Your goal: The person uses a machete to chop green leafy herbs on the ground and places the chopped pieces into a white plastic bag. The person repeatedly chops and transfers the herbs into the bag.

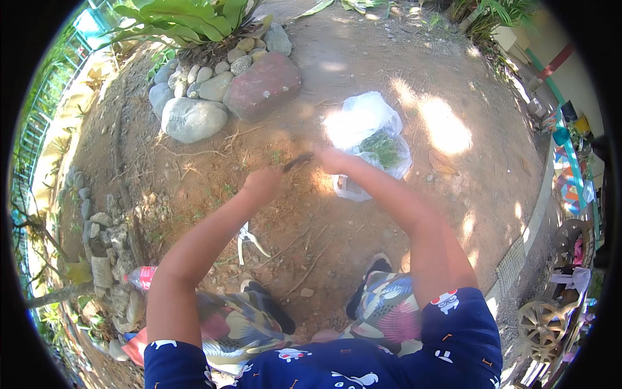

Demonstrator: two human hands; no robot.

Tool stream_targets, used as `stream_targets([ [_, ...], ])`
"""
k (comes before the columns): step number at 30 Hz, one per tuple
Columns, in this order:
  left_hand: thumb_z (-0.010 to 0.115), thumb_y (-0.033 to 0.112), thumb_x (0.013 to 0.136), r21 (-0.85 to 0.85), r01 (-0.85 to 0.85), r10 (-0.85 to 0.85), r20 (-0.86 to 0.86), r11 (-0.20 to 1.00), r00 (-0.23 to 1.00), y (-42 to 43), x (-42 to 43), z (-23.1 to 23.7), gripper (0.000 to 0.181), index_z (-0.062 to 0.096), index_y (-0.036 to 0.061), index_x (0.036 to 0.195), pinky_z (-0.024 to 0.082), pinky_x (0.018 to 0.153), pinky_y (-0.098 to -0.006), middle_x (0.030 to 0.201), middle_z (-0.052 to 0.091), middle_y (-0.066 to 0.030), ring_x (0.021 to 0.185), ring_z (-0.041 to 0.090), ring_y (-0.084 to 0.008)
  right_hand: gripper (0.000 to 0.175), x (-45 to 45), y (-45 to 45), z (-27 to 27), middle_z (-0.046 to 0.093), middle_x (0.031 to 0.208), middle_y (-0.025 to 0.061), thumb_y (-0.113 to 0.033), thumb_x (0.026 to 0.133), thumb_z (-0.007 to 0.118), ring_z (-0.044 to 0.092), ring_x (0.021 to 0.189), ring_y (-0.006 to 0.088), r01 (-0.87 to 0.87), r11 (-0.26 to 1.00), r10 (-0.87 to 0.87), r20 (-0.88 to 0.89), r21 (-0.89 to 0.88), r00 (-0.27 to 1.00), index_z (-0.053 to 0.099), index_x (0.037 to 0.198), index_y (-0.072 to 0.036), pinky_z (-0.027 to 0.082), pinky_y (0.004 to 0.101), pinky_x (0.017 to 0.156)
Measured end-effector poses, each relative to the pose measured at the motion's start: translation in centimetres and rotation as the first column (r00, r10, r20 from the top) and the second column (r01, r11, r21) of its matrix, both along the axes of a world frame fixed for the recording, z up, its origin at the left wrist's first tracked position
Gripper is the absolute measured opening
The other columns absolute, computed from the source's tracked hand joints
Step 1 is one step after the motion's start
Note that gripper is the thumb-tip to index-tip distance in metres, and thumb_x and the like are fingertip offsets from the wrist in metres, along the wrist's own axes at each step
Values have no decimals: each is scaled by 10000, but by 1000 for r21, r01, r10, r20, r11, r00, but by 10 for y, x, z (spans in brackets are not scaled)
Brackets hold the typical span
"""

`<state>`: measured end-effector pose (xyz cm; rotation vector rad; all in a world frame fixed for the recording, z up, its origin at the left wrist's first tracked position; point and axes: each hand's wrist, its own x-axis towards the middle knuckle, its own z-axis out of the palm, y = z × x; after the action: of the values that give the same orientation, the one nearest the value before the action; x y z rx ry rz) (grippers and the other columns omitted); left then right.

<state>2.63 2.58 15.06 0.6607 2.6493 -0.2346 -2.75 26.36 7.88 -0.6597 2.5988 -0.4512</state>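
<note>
A dark, narrow object (297, 161), perhaps a blade or trowel, spans the gap between my two hands low over the soil. My left hand (264, 185) is closed at its near end. At its far end is my right hand (329, 158), blurred and bright, so its fingers do not show clearly. Just beyond my right hand lies a clear plastic bag (371, 114) with green grass or weeds (381, 148) inside. White-handled pruning shears (249, 239) rest on the ground below my left forearm. Small green weeds (276, 156) grow near the dark object.
A red boulder (265, 87) and a pale stone (194, 119) border a broad-leaved plant (194, 19). A plastic bottle (142, 277) lies left of my left arm, near piled rocks (102, 272). Thin roots (303, 267) cross the soil by my shoes. A wooden wheel (542, 321) stands at right.
</note>
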Motion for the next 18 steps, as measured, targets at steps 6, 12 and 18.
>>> stream_targets([
  [6,506,100,896,-40,-3,5,55,999,998,-7,15,64,472,459,100,1366,552,832,-405,1225,593,-164,1007,657,-302,751,-14,7,-52,232,1568,132,-78,829,543,256,1434,301,58,991,-48,-84,117,995,213,1503,-55,293,367,1156],
  [12,544,207,895,213,-136,139,2,968,990,-34,12,117,408,559,115,1292,527,867,-441,1057,675,-192,938,675,-320,520,-16,13,-42,477,1407,132,-91,808,570,501,1251,318,-34,994,31,26,105,999,519,1325,-76,439,384,1027],
  [18,521,266,919,271,-206,203,42,940,978,-10,-21,52,332,662,101,1170,519,887,-436,1094,678,-170,941,667,-349,481,-19,9,-34,457,1418,155,-102,812,578,456,1282,321,15,999,-18,-119,-32,993,558,1293,-86,425,413,1032],
])
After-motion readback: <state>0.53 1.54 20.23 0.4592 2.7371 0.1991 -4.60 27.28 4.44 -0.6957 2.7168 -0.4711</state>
